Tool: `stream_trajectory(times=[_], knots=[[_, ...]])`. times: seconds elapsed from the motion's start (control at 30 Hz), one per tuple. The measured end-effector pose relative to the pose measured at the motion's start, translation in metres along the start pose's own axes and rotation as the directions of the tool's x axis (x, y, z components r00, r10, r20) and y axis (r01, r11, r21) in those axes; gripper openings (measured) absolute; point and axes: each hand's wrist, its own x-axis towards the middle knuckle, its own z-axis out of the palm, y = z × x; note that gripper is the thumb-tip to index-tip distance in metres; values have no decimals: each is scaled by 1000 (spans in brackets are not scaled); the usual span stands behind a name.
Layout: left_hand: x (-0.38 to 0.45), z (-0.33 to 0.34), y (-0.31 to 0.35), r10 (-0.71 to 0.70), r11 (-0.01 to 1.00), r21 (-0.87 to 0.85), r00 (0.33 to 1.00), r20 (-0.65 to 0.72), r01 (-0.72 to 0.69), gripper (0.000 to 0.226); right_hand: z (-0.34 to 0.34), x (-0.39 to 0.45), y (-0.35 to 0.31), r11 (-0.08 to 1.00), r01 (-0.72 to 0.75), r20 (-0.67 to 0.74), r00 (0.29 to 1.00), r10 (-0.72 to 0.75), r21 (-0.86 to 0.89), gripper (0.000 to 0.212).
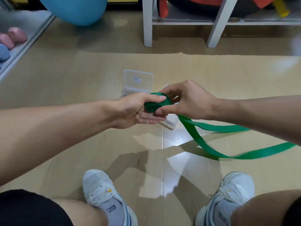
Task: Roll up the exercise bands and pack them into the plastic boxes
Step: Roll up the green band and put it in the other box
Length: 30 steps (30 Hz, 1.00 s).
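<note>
A green exercise band point(202, 132) is partly wound into a tight roll point(152, 107) held in mid-air above the floor. My left hand point(135, 110) pinches the roll from the left, thumb on top. My right hand point(187, 100) grips it from the right, fingers over the top. The band's loose tail hangs down and trails across the floor to the right. A clear plastic box point(138, 82) stands open on the floor just behind my hands. A second clear box point(169, 123) lies under them, mostly hidden.
White shelf legs point(147, 22) stand at the back, with orange and yellow gear on the shelf. A blue exercise ball point(76, 8) rests at the back left. Pink and blue dumbbells point(9, 39) lie at the far left. My two white shoes point(101, 190) are at the bottom.
</note>
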Motion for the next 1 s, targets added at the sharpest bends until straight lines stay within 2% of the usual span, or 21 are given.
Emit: stream_trajectory(times=[0.1,0.17,0.3,0.43,0.5,0.53,0.6,0.67,0.73,0.83,0.9,1.0], knots=[[-1,2,1,5,999,-47,1000,23,-4,29,-4,1,-6,996,18,-46,999,-23,-87,35],[0,3,3,-14,1000,-14,1000,3,14,30,-5,2,-6,990,6,-71,997,-17,-144,32],[1,11,3,-24,977,209,990,-136,53,40,-1,5,-4,966,-11,-55,998,-4,-260,34],[6,14,0,56,983,186,966,-253,-8,47,0,5,-5,958,3,-60,998,-20,-285,39],[6,12,1,79,978,209,960,-270,-22,41,-4,8,-6,974,15,4,1000,-14,-227,48],[6,10,1,88,974,226,957,-275,-25,38,-8,12,-5,979,9,61,998,3,-203,60],[5,7,3,110,970,238,955,-275,-43,36,-15,17,7,981,-75,211,971,112,-180,89],[3,5,5,126,974,216,962,-243,-73,33,-16,17,29,953,-189,337,904,264,-239,97],[-1,3,9,150,977,176,977,-153,-122,27,-13,10,52,919,-194,431,837,338,-344,87],[-5,0,13,192,974,132,980,-43,-185,26,-12,0,72,917,-234,497,783,376,-324,72],[-1,-7,14,195,970,167,974,-112,-175,30,-13,-3,79,910,-264,482,782,396,-319,55],[6,-24,12,132,976,210,934,-333,-63,35,-13,-1,87,889,-256,392,826,405,-379,52]])
